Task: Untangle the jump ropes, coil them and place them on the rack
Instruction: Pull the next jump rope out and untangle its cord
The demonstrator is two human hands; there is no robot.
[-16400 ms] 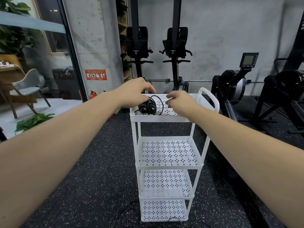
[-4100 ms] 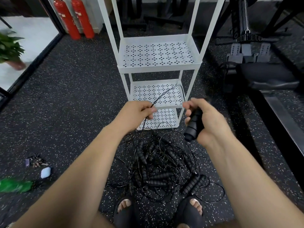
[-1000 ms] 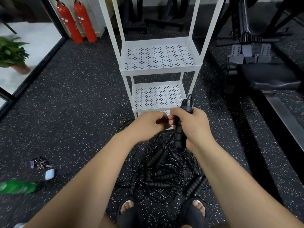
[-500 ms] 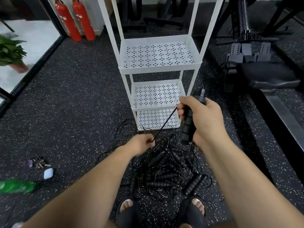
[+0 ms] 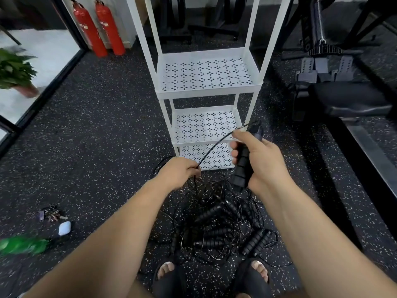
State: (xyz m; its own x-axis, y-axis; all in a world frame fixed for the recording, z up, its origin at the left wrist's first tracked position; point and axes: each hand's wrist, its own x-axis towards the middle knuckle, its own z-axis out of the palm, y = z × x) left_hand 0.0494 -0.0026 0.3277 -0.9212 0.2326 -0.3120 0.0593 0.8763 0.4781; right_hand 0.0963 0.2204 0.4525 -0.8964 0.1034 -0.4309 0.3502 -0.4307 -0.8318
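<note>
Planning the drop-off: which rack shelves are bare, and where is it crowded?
All three visible shelves of the rack are bare. Floor between rack and fire extinguishers is open. Crowded: the rope tangle between the rack's foot and the feet.

One view only, taken by a wide-angle camera worn on the head. It is aimed forward and steeply down at the floor (image 5: 103, 130). Both forearms are seen entering from the bottom edge, very near the lens. The left hand (image 5: 178, 174) on a cord (image 5: 214, 145) and the right hand (image 5: 260, 160) on a handle (image 5: 242, 166) are framed just below centre. The pile of jump ropes (image 5: 217, 224) and the sandalled feet (image 5: 169, 274) are caught at the bottom, almost under the camera. The rack (image 5: 208, 91) is viewed from above at upper middle, posts cut by the top edge. Fire extinguishers (image 5: 90, 29) are placed far at top left.
</note>
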